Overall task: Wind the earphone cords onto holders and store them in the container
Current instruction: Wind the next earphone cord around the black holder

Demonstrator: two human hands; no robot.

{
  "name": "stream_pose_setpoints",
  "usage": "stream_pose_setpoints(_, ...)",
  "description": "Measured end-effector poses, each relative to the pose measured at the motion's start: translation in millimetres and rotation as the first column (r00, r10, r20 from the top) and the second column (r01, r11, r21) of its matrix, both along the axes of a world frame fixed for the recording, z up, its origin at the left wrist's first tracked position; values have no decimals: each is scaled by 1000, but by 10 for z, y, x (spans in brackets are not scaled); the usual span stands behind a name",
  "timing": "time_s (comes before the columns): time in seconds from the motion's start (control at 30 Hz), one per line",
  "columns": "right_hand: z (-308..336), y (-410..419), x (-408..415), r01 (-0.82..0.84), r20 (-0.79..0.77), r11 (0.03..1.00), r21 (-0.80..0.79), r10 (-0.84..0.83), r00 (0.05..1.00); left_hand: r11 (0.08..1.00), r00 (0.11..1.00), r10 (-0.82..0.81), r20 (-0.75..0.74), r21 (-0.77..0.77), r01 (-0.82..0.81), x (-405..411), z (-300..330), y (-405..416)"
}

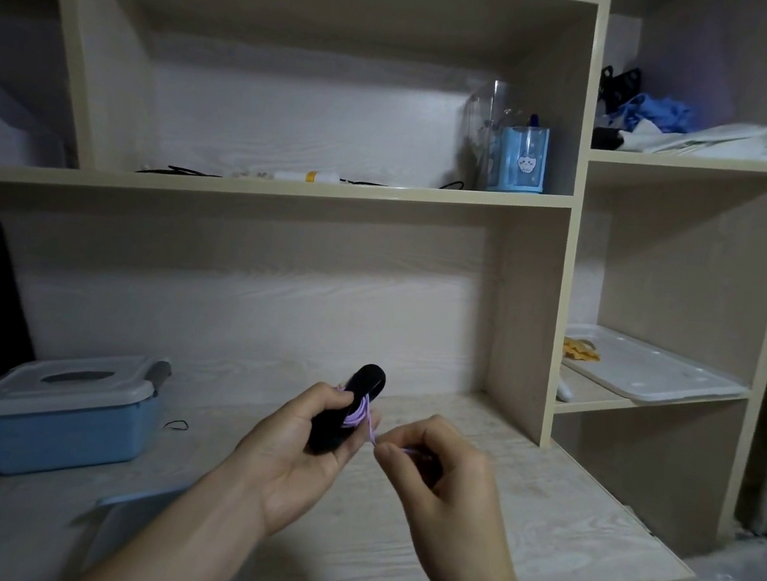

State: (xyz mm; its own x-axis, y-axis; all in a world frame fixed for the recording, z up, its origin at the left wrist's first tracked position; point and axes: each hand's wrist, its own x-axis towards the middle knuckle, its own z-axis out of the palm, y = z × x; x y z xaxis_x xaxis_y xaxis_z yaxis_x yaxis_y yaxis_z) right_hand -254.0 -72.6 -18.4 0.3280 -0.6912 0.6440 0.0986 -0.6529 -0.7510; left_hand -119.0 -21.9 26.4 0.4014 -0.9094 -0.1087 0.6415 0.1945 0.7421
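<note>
My left hand (301, 448) grips a black oblong holder (351, 400), held upright above the desk. A pale purple earphone cord (358, 418) is looped several times around its middle. My right hand (438, 470) pinches the free end of that cord just right of the holder, with the strand taut between both hands. A blue container (62, 433) with a grey lid stands shut on the desk at the left. More purple cord shows at the bottom edge under my right forearm.
A small black loop (176, 424) lies on the desk (534, 530) by the container. A light blue flat piece (125, 510) lies under my left forearm. Shelves above hold a blue pen holder (523, 159); a white tray (650, 370) sits at right.
</note>
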Motion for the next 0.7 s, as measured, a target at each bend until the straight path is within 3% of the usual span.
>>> stream_pose_setpoints(0.27, 16, 28, -17, 29, 12, 1000, 1, -29, 999, 986, 987, -96, 127, 145, 77, 17, -33, 50)
stream_pose_setpoints(0.5, 12, 17, -37, 56, 52, 998, 32, -58, 997, 989, 982, -136, 133, 71, 127, 2, -20, 84)
stream_pose_setpoints(0.7, -24, 11, -52, 70, 61, 996, -50, -67, 996, 981, 963, -195, 187, 37, 192, 18, -43, 95)
